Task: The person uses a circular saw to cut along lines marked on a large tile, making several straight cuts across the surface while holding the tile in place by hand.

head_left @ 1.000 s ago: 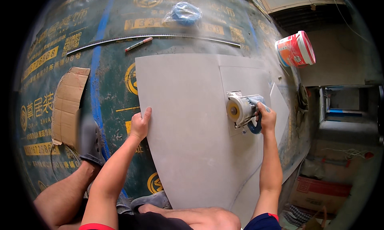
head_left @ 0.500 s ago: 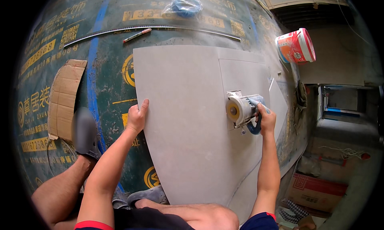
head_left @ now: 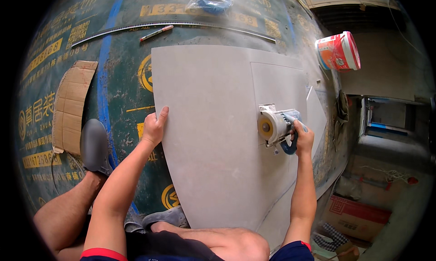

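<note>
A large light-grey tile (head_left: 204,124) lies flat in front of me, with thin lines running across its right part. My left hand (head_left: 155,127) grips its left edge, thumb on the top face and the other fingers mostly hidden at the edge. In my right hand (head_left: 303,136) is a handheld circular saw (head_left: 272,127), fingers wrapped around its dark blue handle. Its round yellowish blade face turns toward the left. The saw's base rests on the tile at the near end of a visible straight line; the blade's lower edge is hidden.
Beyond the tile lie a long metal straightedge (head_left: 181,24), a marker (head_left: 156,33) and a plastic-wrapped blue roll (head_left: 212,1). Cardboard (head_left: 75,106) lies at left near my foot. At right are a red-and-white bucket (head_left: 338,51), a white tile piece (head_left: 315,118) and a cardboard box (head_left: 359,218).
The saw has come slightly nearer to me along the tile. My left hand keeps its place on the edge. The whole view has shifted a little.
</note>
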`<state>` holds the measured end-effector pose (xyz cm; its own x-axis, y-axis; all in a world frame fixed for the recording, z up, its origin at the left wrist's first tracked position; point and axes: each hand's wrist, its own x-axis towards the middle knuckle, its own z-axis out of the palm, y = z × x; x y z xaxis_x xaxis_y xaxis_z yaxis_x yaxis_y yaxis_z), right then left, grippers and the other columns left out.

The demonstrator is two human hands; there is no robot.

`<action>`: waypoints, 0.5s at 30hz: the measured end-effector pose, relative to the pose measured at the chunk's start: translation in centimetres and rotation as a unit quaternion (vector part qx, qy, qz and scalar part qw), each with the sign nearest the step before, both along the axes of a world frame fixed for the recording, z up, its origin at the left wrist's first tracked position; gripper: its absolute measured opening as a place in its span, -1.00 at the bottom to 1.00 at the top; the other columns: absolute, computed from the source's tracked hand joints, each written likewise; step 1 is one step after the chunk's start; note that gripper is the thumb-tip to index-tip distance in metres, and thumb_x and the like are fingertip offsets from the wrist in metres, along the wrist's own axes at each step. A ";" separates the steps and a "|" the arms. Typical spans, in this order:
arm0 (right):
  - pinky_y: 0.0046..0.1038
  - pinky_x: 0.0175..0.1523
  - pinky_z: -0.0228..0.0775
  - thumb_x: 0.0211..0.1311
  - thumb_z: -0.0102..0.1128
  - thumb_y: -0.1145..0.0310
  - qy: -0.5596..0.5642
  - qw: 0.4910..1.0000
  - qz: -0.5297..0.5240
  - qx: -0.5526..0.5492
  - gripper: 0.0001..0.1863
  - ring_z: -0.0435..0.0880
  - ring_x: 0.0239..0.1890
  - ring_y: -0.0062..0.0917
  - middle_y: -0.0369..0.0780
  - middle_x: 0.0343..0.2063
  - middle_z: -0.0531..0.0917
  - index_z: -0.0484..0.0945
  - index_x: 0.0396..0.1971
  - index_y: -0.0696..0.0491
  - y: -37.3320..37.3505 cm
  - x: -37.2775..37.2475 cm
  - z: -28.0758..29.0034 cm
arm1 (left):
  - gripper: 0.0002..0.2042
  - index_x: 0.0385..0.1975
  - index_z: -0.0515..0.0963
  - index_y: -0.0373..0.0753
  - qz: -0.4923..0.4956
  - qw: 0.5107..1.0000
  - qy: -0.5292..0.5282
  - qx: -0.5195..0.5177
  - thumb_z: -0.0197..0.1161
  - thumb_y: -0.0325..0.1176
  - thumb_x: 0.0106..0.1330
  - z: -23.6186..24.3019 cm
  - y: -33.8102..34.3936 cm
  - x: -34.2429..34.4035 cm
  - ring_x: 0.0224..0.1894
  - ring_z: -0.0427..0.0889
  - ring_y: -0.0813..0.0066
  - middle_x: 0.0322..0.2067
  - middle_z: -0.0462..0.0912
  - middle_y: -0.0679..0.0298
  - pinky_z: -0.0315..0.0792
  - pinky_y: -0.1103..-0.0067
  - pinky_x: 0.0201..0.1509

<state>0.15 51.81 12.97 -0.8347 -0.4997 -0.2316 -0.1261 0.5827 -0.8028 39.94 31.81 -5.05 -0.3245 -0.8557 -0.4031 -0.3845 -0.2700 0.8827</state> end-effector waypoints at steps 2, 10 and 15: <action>-0.62 -0.57 0.24 0.18 0.31 0.23 -0.004 1.000 -0.013 -0.002 -0.71 0.43 -0.70 -0.67 -0.28 -0.67 0.55 0.60 -0.47 0.19 0.2 0.1 0.0 | -0.30 -0.50 0.53 -0.50 0.002 1.000 0.003 -0.001 0.00 0.23 0.31 0.0 0.0 0.0 -0.51 0.49 0.26 -0.62 0.53 0.00 0.38 0.42 -0.30; -0.63 -0.54 0.25 0.18 0.30 0.18 0.004 1.000 0.013 0.015 -0.69 0.44 -0.68 -0.67 -0.28 -0.65 0.55 0.58 -0.48 0.17 1.1 0.0 -0.1 | -0.29 -0.54 0.50 -0.50 -0.002 1.000 0.010 0.004 -0.02 0.24 0.30 -0.3 0.0 0.0 -0.53 0.44 0.26 -0.65 0.49 0.03 0.36 0.41 -0.32; -0.63 -0.54 0.25 0.17 0.30 0.17 0.007 1.000 0.013 0.024 -0.68 0.44 -0.68 -0.66 -0.28 -0.65 0.55 0.58 -0.49 0.17 1.5 0.1 0.0 | -0.29 -0.54 0.51 -0.50 0.009 1.000 0.013 -0.002 -0.01 0.25 0.30 -0.2 0.1 -0.1 -0.53 0.45 0.30 -0.65 0.50 0.04 0.37 0.43 -0.33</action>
<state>0.26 53.29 13.00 -0.8250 -0.5098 -0.2438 -0.1526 0.6164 -0.7725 39.84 31.87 -5.24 -0.3191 -0.8630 -0.3917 -0.3572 -0.2733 0.8932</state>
